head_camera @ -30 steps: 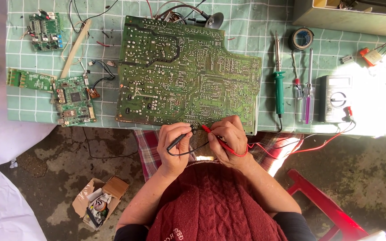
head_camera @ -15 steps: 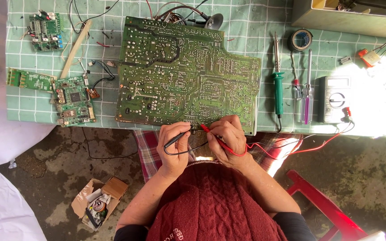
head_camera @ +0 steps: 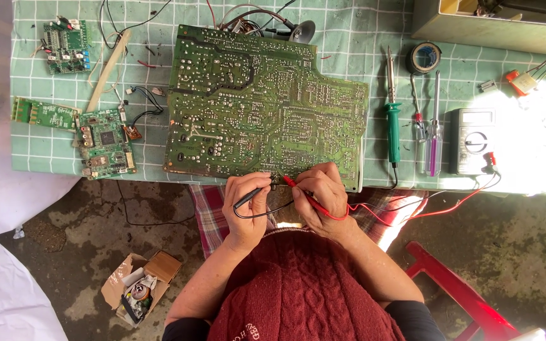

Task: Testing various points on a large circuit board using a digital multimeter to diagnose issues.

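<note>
The person sat hunched over the near edge of the counter [head_camera: 33, 158], with both hands meeting at the front rim of the big board [head_camera: 266, 107]. The left hand [head_camera: 248, 202] had its fingers [head_camera: 257, 185] clamped on a black probe [head_camera: 252, 196], held like a pen, its tip pointing toward the board's edge just beyond the fingertips. The right hand [head_camera: 323, 196] had its fingers [head_camera: 314, 180] closed on a red probe [head_camera: 298, 189], angled in from the other side so the two tips came close together on the solder side. That pencil grip seemed chosen for fine aim at small joints.

The board lay flat with its solder side up, probably so the joints could be reached. It was dark green, crowded with pale traces and silver dots, stepped at its far right corner, and reached well away from the fingers toward the back of the counter.

A red lead [head_camera: 450, 205] and a dark one ran from the right hand out to the meter [head_camera: 472, 140], which sat well to the right of the fingers in bright sun, near enough to read. Between meter and board lay a soldering iron [head_camera: 392, 120] with a green grip and two screwdrivers [head_camera: 434, 126], side by side, handles toward the person. Far left of the fingers sat small boards [head_camera: 103, 142]. A torn carton [head_camera: 140, 287] lay on the floor below the left arm.
</note>
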